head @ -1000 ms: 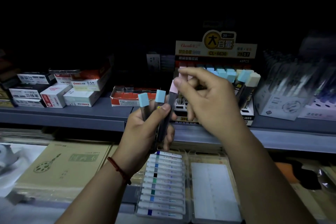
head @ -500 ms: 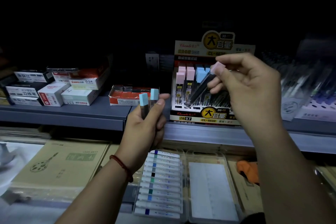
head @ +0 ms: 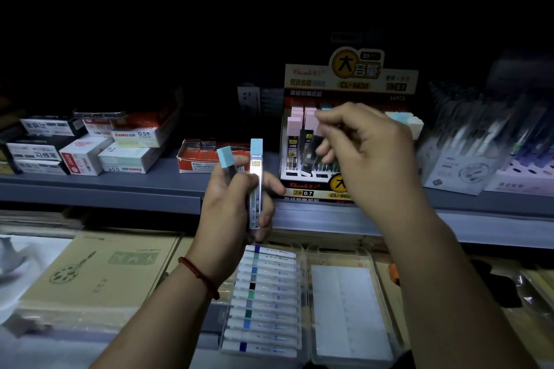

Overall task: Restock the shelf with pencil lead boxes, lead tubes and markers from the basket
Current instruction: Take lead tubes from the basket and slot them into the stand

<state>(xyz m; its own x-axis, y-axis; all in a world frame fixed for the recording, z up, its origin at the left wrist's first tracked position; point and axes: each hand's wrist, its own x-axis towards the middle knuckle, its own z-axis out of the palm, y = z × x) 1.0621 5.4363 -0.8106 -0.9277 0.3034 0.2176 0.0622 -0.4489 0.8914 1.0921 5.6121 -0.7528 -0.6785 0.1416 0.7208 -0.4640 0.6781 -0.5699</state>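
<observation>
My left hand (head: 236, 210) grips two blue-capped lead tubes, one upright (head: 256, 183) and one tilted left (head: 225, 162), in front of the shelf edge. My right hand (head: 371, 153) reaches into the lead tube display box (head: 305, 192) on the shelf. Its fingertips pinch the top of a dark pink-capped lead tube (head: 310, 156) that slants down into the box beside other pink-capped tubes (head: 294, 126). Motion blur hides the exact grip. More blue- and pale-capped tubes (head: 404, 120) show behind my right hand.
Stacked lead boxes (head: 132, 156) and an open red box (head: 207, 159) sit on the grey shelf (head: 120, 189) to the left. Packaged pens (head: 467, 159) stand at the right. Below lie a clear marker case (head: 263, 299), another clear case (head: 350, 308) and brown notebooks (head: 99, 272).
My right hand took the pink-capped tube from my left hand, carried it right and lowered it into the display box. My left hand keeps the two blue-capped tubes.
</observation>
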